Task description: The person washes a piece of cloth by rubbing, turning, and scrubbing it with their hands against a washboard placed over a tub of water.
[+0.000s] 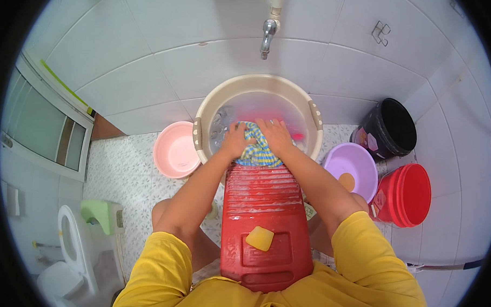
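Observation:
A wet blue, yellow and white striped cloth (258, 153) lies bunched at the top of a red washboard (262, 204), over the near rim of a large beige tub (203, 103). My left hand (234, 141) grips the cloth's left side, fingers bent into it. On its right side my right hand (275, 136) presses down, fingers curled over the far edge of the fabric; the fingertips are partly hidden. Suds streak the washboard's ridges. A yellow bar of soap (260, 238) rests on the board's flat lower part, which leans toward my body between my legs.
Cloudy water (254, 104) with pink and grey laundry fills the tub beneath a wall tap (268, 36). Left stands a pink basin (176, 150); right are a purple basin (359, 160), black bucket (388, 128) and red bucket (406, 196). A green stool (102, 212) and toilet (76, 251) stand farther left.

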Motion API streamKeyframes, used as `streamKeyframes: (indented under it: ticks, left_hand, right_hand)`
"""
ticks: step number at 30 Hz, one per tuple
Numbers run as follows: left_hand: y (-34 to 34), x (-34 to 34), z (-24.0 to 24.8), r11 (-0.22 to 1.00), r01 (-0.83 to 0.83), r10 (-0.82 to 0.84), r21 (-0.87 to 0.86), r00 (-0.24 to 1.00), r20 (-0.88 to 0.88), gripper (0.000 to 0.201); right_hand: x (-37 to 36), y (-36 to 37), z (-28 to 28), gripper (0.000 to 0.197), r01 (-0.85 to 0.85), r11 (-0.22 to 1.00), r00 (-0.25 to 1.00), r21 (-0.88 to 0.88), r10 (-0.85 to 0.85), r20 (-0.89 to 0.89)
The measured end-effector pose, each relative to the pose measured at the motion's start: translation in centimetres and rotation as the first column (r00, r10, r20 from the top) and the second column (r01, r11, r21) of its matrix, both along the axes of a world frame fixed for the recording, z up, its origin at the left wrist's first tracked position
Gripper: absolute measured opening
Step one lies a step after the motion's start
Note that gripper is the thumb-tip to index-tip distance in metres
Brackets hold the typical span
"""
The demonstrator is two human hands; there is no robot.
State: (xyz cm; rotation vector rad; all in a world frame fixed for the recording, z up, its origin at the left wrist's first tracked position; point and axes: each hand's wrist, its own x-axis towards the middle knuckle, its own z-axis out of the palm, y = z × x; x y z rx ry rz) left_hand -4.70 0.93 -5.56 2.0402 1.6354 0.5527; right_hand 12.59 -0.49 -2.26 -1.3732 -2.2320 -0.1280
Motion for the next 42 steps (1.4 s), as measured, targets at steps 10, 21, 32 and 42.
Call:
streamKeyframes:
  ticks: [10,21,32,42]
  left_hand:
    - [-14.3,-1.1,9.7,0.950,0.304,-0.311,0.069,0.937,0.160,0.021]
    - [-0.9,3.6,3.0,0.967,0.007,0.028,0.253,0.990,-0.135,0.035]
    - [-13.1,-2.8,8.8,0.884,0.466,-0.453,0.029,0.842,0.293,0.055]
    - [-4.6,1.7,3.1,0.966,0.244,-0.185,0.087,0.883,-0.431,0.031]
  right_hand:
    - [2.4,-12.6,6.1,0.031,-0.342,0.891,0.929,-0.297,0.274,-0.248]
    - [-0.2,-0.4,-1.2,0.039,0.175,0.966,0.983,-0.189,-0.160,0.095]
    - [3.2,-12.7,5.1,0.045,-0.319,0.807,0.924,-0.497,0.148,-0.353]
    - [-0.3,-4.4,-0.6,0.046,0.136,0.966,0.990,-0.220,-0.127,0.057]
